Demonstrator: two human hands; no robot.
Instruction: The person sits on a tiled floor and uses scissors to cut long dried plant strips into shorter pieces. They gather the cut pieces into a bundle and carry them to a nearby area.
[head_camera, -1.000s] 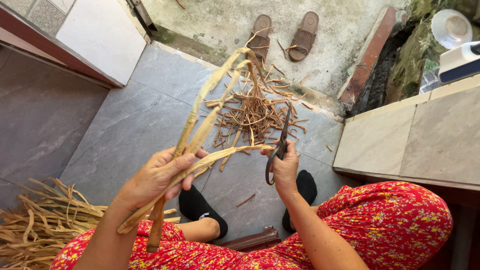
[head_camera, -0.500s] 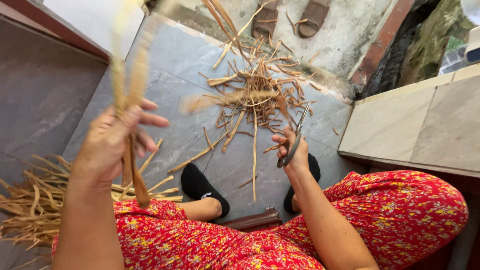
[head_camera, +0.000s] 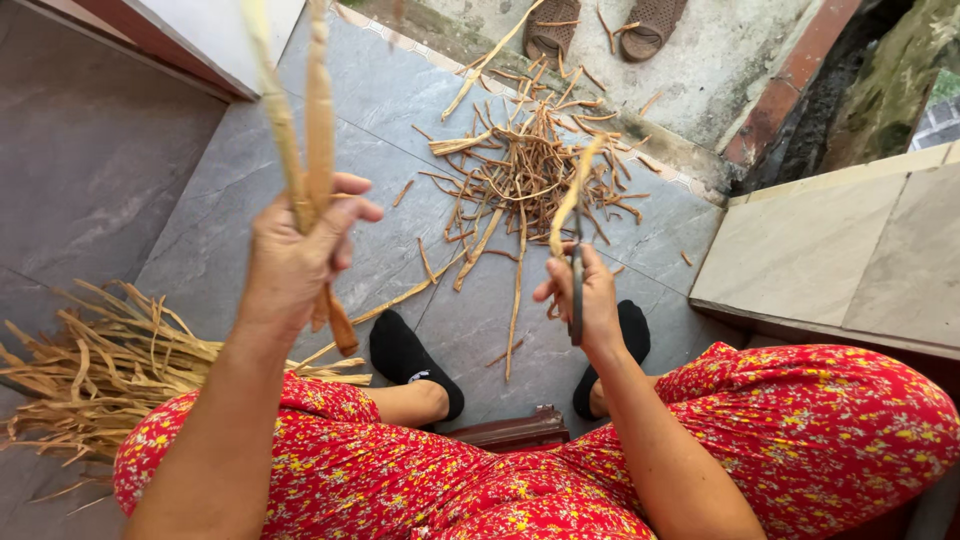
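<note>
Rising toward upper left, the left hand (head_camera: 295, 255) is gripping dried leaf strips (head_camera: 300, 120), the right hand (head_camera: 580, 300) clutching scissors (head_camera: 577, 290) and a strip, trimmings (head_camera: 520, 175) piling mid-frame, an uncut bundle (head_camera: 100, 360) waiting lower left.

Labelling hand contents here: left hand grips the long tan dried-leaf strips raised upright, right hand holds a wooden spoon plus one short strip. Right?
Not quite. The head view shows the right hand holding dark metal scissors, not a wooden spoon, along with one short tan strip. The rest stands: the left hand grips the long tan dried-leaf strips raised upright.
</note>
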